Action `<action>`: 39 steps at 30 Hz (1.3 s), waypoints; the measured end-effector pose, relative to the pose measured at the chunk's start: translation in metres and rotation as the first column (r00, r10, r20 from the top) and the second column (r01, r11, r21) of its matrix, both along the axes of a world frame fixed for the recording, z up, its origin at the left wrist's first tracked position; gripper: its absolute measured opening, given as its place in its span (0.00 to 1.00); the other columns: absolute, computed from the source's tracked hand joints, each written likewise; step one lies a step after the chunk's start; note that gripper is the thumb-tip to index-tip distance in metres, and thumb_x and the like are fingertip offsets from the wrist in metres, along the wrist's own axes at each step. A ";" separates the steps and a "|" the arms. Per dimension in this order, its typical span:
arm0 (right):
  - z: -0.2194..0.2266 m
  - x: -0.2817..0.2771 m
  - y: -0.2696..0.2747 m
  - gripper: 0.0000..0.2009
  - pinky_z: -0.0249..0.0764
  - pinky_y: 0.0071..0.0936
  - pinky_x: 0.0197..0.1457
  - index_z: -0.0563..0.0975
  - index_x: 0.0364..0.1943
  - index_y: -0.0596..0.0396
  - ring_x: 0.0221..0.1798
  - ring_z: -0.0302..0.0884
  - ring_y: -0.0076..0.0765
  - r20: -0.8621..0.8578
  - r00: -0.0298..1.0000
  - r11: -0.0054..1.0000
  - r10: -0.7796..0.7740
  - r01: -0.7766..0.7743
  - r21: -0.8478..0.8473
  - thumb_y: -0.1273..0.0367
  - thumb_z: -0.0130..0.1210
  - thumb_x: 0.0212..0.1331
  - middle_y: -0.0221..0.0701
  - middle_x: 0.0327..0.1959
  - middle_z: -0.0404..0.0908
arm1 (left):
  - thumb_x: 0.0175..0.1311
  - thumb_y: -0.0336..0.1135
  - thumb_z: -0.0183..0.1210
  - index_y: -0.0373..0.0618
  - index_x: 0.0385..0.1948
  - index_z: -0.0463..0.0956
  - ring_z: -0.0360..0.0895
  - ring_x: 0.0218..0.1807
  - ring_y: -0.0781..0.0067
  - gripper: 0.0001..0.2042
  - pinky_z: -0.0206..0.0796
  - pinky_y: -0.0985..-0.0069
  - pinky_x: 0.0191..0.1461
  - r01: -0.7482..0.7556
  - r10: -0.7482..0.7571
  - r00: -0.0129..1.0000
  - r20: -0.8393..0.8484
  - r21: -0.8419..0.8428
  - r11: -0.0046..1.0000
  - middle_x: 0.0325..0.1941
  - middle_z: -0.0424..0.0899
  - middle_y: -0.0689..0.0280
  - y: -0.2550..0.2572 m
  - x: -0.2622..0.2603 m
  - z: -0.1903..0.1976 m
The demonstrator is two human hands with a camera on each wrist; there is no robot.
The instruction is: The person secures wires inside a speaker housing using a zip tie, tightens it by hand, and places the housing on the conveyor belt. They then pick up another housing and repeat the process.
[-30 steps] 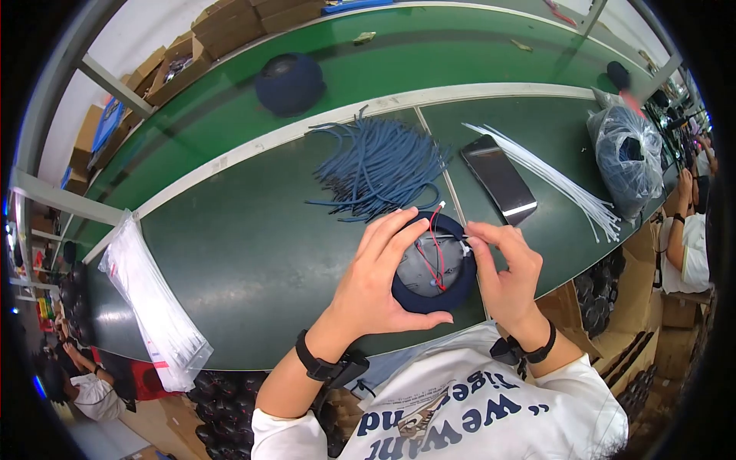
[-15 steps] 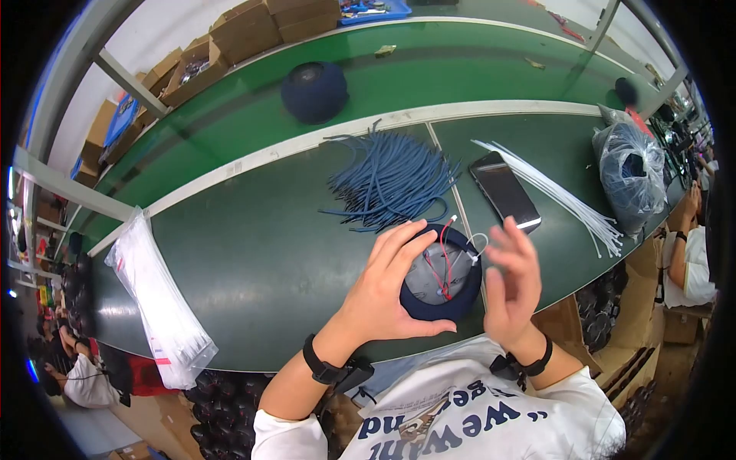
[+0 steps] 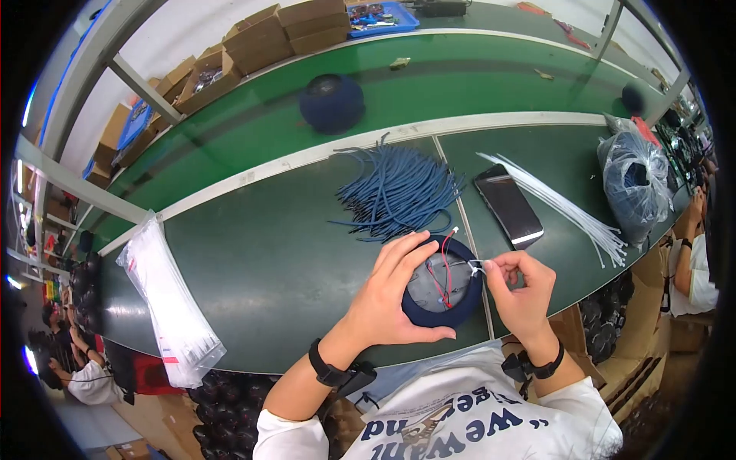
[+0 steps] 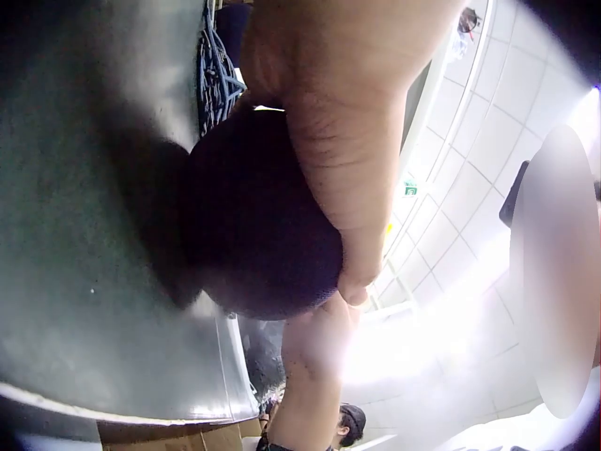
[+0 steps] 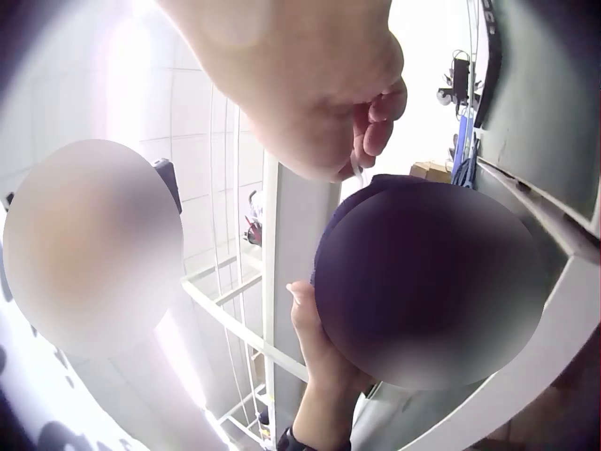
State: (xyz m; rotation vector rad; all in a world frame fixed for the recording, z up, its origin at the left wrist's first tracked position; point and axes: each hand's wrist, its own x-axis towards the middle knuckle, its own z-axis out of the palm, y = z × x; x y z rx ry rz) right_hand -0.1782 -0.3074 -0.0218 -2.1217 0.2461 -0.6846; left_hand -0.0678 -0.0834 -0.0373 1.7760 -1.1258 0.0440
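Observation:
A round navy fabric-covered shell [image 3: 434, 315] with a grey inside sits on the green table in front of the person. Red and black wires [image 3: 447, 270] rise out of it to a small white connector. My left hand [image 3: 381, 297] grips the shell from its left side, fingers over the far rim and thumb along the near one. At the shell's right rim is a looped white cable tie [image 3: 476, 267], whose end my right hand [image 3: 527, 297] pinches between thumb and forefinger. In the right wrist view the tie [image 5: 357, 171] shows beneath the curled fingers.
Blue cords [image 3: 399, 188] lie in a pile beyond the shell. A phone [image 3: 509, 205] and loose white cable ties [image 3: 563, 203] are at the right, near a bagged bundle [image 3: 635, 184]. A bag of white ties [image 3: 170, 307] lies left. Another navy ball [image 3: 331, 103] stands behind.
My right hand let go at the rim, drew back with open fingers, then returned and now pinches the tie's end. The left hand keeps its grip on the shell.

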 end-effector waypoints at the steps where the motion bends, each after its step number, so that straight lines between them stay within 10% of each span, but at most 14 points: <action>1: -0.001 0.002 0.002 0.04 0.68 0.20 0.30 0.86 0.34 0.58 0.26 0.78 0.18 0.011 1.000 1.000 0.006 -0.006 0.013 0.75 0.71 0.62 0.26 0.25 0.86 | 0.30 0.54 0.90 0.39 0.71 0.72 0.72 0.75 0.39 0.59 0.65 0.48 0.77 0.001 -0.001 1.000 0.003 -0.002 1.000 0.75 0.73 0.46 -0.001 0.001 -0.001; 14: -0.004 0.009 0.002 0.08 0.76 0.25 0.35 0.89 0.46 0.59 0.32 0.82 0.27 0.088 0.986 0.990 0.141 -0.142 0.001 0.79 0.68 0.64 0.36 0.37 0.87 | 0.30 0.53 0.90 0.39 0.72 0.72 0.72 0.75 0.39 0.58 0.65 0.48 0.78 0.007 -0.006 1.000 0.023 -0.008 1.000 0.75 0.73 0.46 -0.002 0.001 -0.001; 25: -0.009 -0.012 0.033 0.25 0.71 0.44 0.76 0.74 0.71 0.67 0.71 0.78 0.63 0.061 0.972 0.962 0.226 -0.212 -0.173 0.76 0.53 0.70 0.55 0.70 0.79 | 0.32 0.53 0.90 0.39 0.72 0.70 0.72 0.75 0.39 0.58 0.64 0.49 0.79 0.007 -0.007 1.000 0.006 -0.015 1.000 0.76 0.73 0.46 -0.001 0.000 -0.003; 28: -0.016 -0.010 0.022 0.22 0.71 0.44 0.76 0.77 0.68 0.67 0.71 0.79 0.60 0.087 0.974 0.958 0.211 -0.224 0.182 0.76 0.52 0.70 0.54 0.71 0.79 | 0.31 0.53 0.90 0.41 0.71 0.69 0.71 0.76 0.40 0.58 0.64 0.49 0.79 0.012 -0.013 1.000 -0.022 -0.031 0.999 0.76 0.72 0.45 0.000 0.001 -0.005; 39: 0.015 0.023 -0.031 0.17 0.76 0.41 0.64 0.89 0.42 0.48 0.64 0.80 0.44 -0.048 0.762 0.630 0.645 -0.567 -0.532 0.77 0.67 0.45 0.31 0.61 0.85 | 0.22 0.54 0.91 0.42 0.75 0.66 0.70 0.79 0.43 0.66 0.63 0.52 0.81 0.059 -0.041 0.987 -0.153 0.112 0.992 0.78 0.71 0.48 0.017 0.013 0.006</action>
